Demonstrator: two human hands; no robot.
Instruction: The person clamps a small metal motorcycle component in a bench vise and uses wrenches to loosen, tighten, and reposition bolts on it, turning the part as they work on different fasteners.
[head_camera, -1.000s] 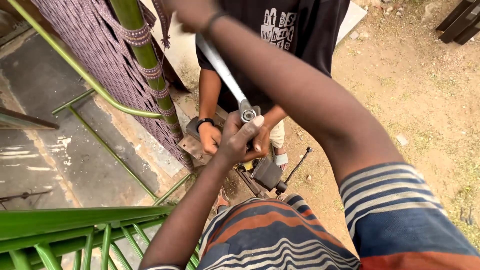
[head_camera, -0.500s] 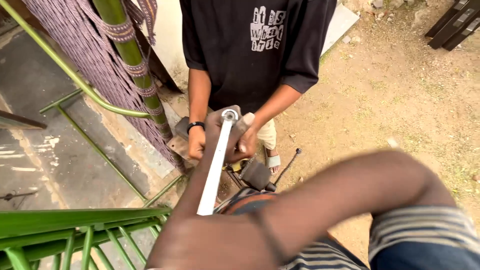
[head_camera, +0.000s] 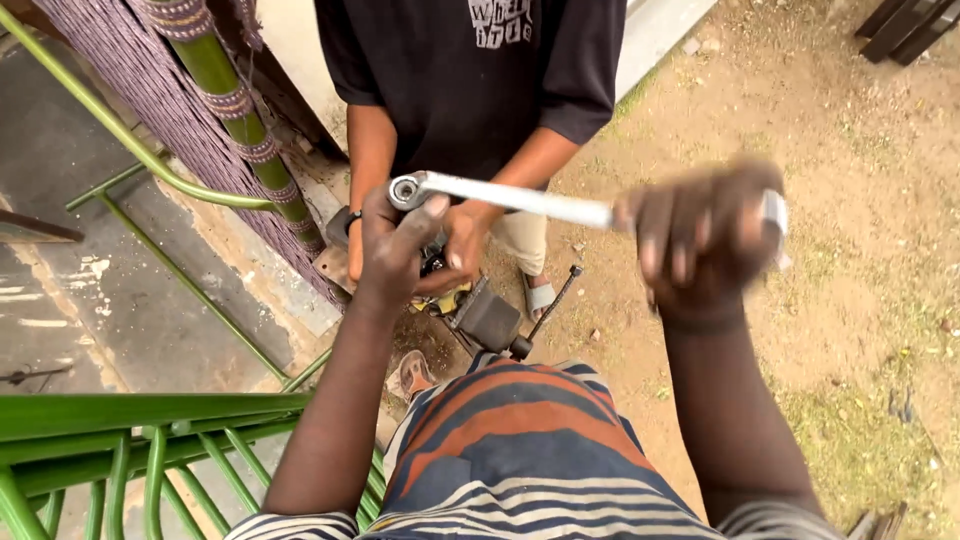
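Note:
A long silver socket wrench (head_camera: 505, 197) lies nearly level, its socket head at the left. My right hand (head_camera: 705, 235), blurred, grips the far end of its handle. My left hand (head_camera: 395, 245) wraps the head end, thumb resting by the socket. Under the head sits a dark machine part (head_camera: 488, 318) with a thin black lever; what the socket sits on is hidden by the hands. Another person in a black shirt (head_camera: 480, 70) stands opposite, one hand (head_camera: 462, 245) pressed against the part just right of my left hand.
A green metal railing (head_camera: 130, 440) runs along the lower left. A green post (head_camera: 235, 110) wrapped in purple woven cord stands upper left over a concrete slab. Bare dirt ground (head_camera: 820, 330) spreads to the right. My striped shirt fills the bottom.
The wrench handle has swung round the socket head, from pointing up-left, through pointing down toward me, to pointing right. My right hand went with it. My left hand stayed at the head.

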